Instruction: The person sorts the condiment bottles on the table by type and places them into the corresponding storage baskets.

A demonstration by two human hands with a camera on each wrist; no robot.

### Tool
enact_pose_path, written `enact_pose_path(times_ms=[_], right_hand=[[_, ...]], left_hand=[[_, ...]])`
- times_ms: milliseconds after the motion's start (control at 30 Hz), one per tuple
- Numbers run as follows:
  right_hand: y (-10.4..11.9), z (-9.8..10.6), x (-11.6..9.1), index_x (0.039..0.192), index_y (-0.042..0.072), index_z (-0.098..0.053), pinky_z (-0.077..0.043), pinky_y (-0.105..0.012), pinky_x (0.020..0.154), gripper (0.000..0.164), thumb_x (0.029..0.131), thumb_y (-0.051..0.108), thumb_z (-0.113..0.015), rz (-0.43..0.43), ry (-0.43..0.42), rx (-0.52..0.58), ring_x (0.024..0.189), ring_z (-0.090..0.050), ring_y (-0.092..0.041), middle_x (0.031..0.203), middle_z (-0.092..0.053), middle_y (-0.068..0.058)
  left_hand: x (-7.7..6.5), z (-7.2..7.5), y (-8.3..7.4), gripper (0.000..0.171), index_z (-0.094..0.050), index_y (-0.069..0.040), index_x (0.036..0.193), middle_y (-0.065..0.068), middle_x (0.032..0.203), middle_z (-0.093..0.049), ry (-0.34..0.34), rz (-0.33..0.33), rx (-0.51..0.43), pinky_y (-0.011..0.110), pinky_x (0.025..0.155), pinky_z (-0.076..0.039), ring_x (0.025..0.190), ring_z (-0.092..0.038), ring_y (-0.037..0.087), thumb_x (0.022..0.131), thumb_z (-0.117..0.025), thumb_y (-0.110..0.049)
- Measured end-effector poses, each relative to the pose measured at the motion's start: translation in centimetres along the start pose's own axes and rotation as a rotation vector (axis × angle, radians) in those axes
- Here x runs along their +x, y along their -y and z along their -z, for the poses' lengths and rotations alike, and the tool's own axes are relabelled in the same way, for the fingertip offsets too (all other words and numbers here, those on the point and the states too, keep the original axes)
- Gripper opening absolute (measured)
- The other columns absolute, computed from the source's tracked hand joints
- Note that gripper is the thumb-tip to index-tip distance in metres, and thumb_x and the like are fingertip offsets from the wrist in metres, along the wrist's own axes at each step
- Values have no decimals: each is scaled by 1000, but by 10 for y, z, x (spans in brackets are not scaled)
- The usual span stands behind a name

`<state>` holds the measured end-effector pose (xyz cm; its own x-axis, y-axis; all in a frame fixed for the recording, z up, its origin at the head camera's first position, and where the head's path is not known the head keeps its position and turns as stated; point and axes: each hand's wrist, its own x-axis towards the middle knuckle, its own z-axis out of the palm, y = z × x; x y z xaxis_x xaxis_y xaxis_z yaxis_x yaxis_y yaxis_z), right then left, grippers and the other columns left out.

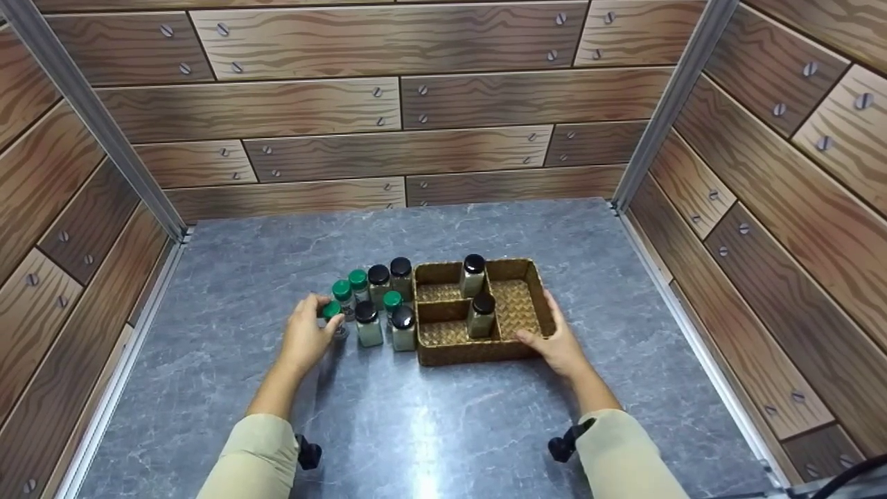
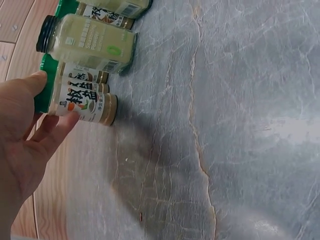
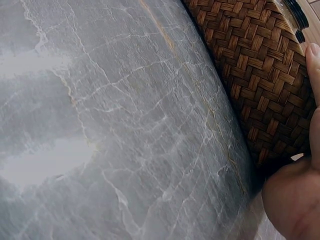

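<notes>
Two pale sleeves (image 1: 256,450) come nearest, each with a black wrist camera (image 1: 309,452) at its inner side, above the grey marbled counter (image 1: 429,416). From the left one reaches the left hand (image 1: 303,334), gripping a green-capped jar (image 1: 332,311) by its cap between thumb and fingers; whether this jar's base touches the counter I cannot tell. It is at the near left end of a cluster in the counter's left half, well in from the left edge. In the left wrist view its label faces out, and just beside it a black-capped jar (image 2: 92,42) of pale powder reads "Seasoning Powder". Three more green caps (image 1: 358,279) and three more black caps (image 1: 400,267) make up the cluster, whose right end lies just beside the basket (image 1: 454,355).

Woven and brown, the basket sits in the counter's right half, well apart from the right edge. Right hand (image 1: 563,350) holds its near right corner, thumb over the rim, fingers along the outside of the right wall. Two black-capped jars stand inside against the divider (image 1: 493,305): the far jar (image 1: 472,278) in the far left compartment, the near jar (image 1: 481,317) in the near left one. Wood-patterned panels (image 1: 319,41) rise behind the counter's far edge
</notes>
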<state>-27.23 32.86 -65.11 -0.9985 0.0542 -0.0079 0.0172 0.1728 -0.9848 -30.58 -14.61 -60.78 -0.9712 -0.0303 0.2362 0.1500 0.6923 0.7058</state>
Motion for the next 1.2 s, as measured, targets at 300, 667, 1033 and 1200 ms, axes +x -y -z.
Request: enact_pose_path(times_ms=[300,667,1033,1200], right_hand=[[0,0,-1,175,15,-13,-19,-58,138,109,92,8,-84,7,1,-18,163,-30,-45,179,-23,-24],[-1,-1,1,175,14,-11,-26,-54,136,110,93,1,-82,14,8,59,158,-38,-44,178,-27,-23],[2,-1,0,176,15,-11,-27,-55,136,110,92,2,-82,5,5,55,156,-39,-45,178,-27,-24],[2,-1,-2,176,16,-11,-28,-57,135,111,92,4,-83,-1,2,32,155,-41,-47,177,-27,-25]], left_hand=[[-2,-3,1,37,-65,6,125,28,119,-69,-46,7,-14,58,103,-57,112,-70,44,95,-82,-8],[-3,8,-2,42,-63,5,132,28,129,-68,-60,100,-96,57,107,-56,120,-70,45,96,-80,-8],[1,36,-21,46,-61,0,139,25,137,-70,-48,130,-128,57,109,-56,126,-69,41,99,-79,-12],[-1,43,-31,44,-63,0,138,23,134,-72,-55,113,-110,55,103,-60,125,-70,40,99,-80,-13]])
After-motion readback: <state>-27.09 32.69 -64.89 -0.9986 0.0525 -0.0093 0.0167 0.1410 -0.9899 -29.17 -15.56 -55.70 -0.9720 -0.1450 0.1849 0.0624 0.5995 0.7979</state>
